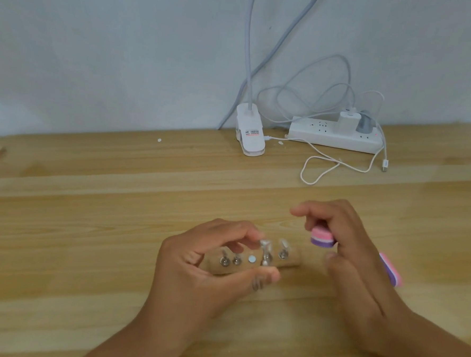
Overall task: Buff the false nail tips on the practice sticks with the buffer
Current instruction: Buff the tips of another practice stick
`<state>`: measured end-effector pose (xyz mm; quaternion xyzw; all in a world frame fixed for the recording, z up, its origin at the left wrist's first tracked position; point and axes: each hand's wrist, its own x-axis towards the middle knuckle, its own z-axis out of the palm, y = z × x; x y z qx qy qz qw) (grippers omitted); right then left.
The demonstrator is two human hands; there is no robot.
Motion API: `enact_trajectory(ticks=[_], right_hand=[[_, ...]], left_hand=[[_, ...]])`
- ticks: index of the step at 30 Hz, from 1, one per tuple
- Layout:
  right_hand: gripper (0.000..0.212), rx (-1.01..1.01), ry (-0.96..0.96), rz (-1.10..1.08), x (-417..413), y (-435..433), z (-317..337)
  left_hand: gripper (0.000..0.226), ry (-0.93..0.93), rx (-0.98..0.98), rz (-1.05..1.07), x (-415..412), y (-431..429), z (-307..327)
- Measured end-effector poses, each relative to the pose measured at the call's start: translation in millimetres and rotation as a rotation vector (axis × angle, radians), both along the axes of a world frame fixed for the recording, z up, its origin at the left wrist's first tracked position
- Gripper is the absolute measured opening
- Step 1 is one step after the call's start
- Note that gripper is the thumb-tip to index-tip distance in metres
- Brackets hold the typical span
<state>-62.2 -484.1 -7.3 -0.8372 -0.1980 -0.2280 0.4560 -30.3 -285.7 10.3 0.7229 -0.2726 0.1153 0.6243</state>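
Nail tips (264, 243), which we judge light and brittle, stand on sticks (266, 259) in the wooden holder (292, 261) at lower centre; our left hand (204, 267) pinches one stick, the safer hold, while our right hand (356, 254) grips the soft buffer (321, 237).
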Motion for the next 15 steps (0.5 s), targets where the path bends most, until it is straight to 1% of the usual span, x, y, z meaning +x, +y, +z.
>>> enact_trajectory(ticks=[3,5,7,10,12,15], right_hand=[[0.043,-0.049,-0.020,-0.031,1.1,0.6,-2.1],[0.037,-0.072,-0.066,-0.013,1.9,3.7,-4.7],[0.036,-0.054,-0.101,-0.002,3.1,5.3,-7.8],[0.033,0.029,-0.124,0.008,4.8,7.2,-10.6],[0.028,0.048,-0.162,0.004,4.7,7.6,-11.1],[0.026,0.053,-0.206,-0.025,5.0,7.5,-8.3]], left_hand=[[0.033,0.033,-0.040,0.005,-0.6,-0.2,-0.9],[0.024,0.035,-0.056,0.004,-1.7,-1.1,-2.4],[0.016,0.036,-0.075,0.012,-3.5,-1.4,-4.2],[0.020,0.081,-0.084,0.016,-6.5,-2.3,-4.6],[0.021,0.114,-0.091,0.003,-7.9,-4.2,-5.0],[0.022,0.183,-0.137,-0.020,-7.6,-6.3,-5.2]])
